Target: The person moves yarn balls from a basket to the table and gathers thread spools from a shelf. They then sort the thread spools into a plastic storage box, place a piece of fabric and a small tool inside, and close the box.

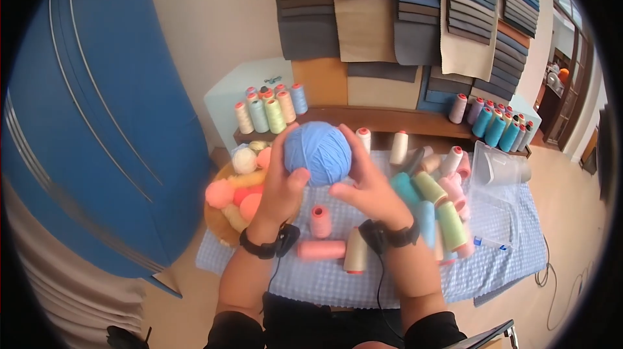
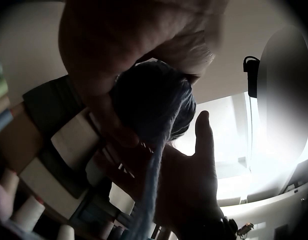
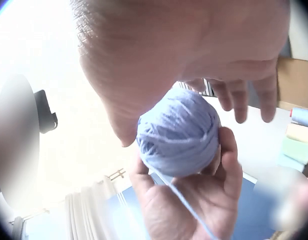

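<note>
A ball of blue yarn is held up in front of the chest, above the table. My left hand cups it, fingers curled round its side in the right wrist view. On the other side is my right hand, its fingers extended beside the ball and its thumb held apart. A loose strand of yarn runs down from the ball past the left palm. Below the hands, a pink thread cone stands upright, with another pink cone lying near a cream cone.
At the left, a round basket holds several yarn balls. Many thread cones lie heaped on the right of the checked tablecloth, beside a clear plastic bin. Behind runs a brown shelf with more cones.
</note>
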Demonstrator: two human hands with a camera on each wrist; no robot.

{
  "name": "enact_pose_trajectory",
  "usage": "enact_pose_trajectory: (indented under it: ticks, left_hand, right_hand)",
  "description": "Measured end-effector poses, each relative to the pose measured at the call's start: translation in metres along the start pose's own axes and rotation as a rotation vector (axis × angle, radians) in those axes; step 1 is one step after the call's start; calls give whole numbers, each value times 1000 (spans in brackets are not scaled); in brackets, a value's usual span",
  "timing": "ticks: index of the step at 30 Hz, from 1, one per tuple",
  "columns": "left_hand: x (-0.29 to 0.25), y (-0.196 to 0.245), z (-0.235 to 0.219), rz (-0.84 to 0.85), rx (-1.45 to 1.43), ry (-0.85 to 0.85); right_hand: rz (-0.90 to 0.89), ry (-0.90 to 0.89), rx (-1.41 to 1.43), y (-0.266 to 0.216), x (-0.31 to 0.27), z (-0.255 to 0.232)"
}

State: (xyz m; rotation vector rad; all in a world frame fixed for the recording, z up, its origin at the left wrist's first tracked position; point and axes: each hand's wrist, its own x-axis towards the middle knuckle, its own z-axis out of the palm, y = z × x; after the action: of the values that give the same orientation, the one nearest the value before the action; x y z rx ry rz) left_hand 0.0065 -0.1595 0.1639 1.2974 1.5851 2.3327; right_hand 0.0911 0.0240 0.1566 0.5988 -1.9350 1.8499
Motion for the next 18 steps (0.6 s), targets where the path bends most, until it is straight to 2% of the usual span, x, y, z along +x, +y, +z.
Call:
enact_pose_trajectory:
  ticks: [4, 5, 11, 14, 18]
  left_hand:
    - [21, -1, 9, 118, -1, 49]
    - [25, 0, 11, 129, 5, 59]
    - [38, -23, 4, 172, -46, 119]
    - [39, -32, -2, 171, -83, 154]
    - [40, -35, -8, 160, -96, 159]
  right_hand:
    - [184, -86, 97, -13, -2, 9]
    - [102, -70, 33, -9, -1, 10]
    - [358, 38, -214, -19, -4, 7]
    - [93, 127, -465, -8, -7, 1]
    - [4, 69, -578, -24, -10, -1]
